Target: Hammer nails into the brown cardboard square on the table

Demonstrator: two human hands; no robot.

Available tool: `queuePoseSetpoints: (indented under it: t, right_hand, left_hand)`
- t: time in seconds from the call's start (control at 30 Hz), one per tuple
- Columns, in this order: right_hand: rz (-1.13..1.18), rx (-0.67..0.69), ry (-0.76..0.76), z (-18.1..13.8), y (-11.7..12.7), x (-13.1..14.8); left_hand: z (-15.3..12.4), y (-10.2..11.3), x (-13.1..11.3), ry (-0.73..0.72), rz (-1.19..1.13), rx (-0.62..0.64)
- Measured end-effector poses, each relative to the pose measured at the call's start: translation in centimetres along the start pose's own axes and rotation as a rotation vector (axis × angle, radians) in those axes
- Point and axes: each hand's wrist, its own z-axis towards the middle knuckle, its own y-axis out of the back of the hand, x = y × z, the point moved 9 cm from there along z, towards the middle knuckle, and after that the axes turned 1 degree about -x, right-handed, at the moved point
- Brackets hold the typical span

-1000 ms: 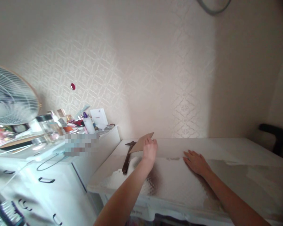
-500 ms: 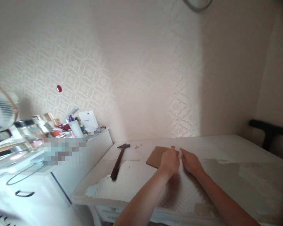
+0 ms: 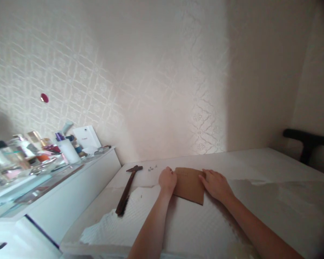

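A flat brown cardboard piece [image 3: 189, 187] is between my hands, low over the white tabletop; I cannot tell whether it rests on it. My left hand [image 3: 167, 180] is closed at its left edge, with the fingertips partly hidden. At the right edge, my right hand [image 3: 216, 185] grips the cardboard, thumb over its face. Faint marks show near the top of that face. To the left of my left hand lies a hammer [image 3: 127, 190] with a dark wooden handle. Several tiny grey pieces [image 3: 152, 168], perhaps nails, are scattered beside the hammer's head.
White textured sheeting [image 3: 144, 208] covers part of the table [image 3: 248, 162]. At the left, a white cabinet [image 3: 78, 196] holds bottles, jars and a white box [image 3: 86, 137]. A black T-shaped armrest [image 3: 307, 138] stands beyond the table's right edge. Wallpapered wall rises behind.
My left hand has moved left off the cardboard's face to its left edge, uncovering it. My right hand now holds the right edge. The view has shifted right.
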Motion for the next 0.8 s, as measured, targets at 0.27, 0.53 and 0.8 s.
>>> queuePoseSetpoints:
  t: [0.27,0.53,0.8]
  right_hand:
    - [-0.072,0.047,-0.009,1.9,-0.5,-0.7]
    - [-0.109,0.031,0.047,3.6,-1.4,-0.5]
    - [-0.044,0.050,0.115,3.9,-1.0,-0.9]
  left_hand:
    - [-0.1,-0.2,-1.0,-0.096,-0.040,0.048]
    - [-0.4,-0.1,-1.1,-0.104,-0.031,0.060]
    - [0.3,-0.1,-1.0,-0.089,-0.034,-0.010]
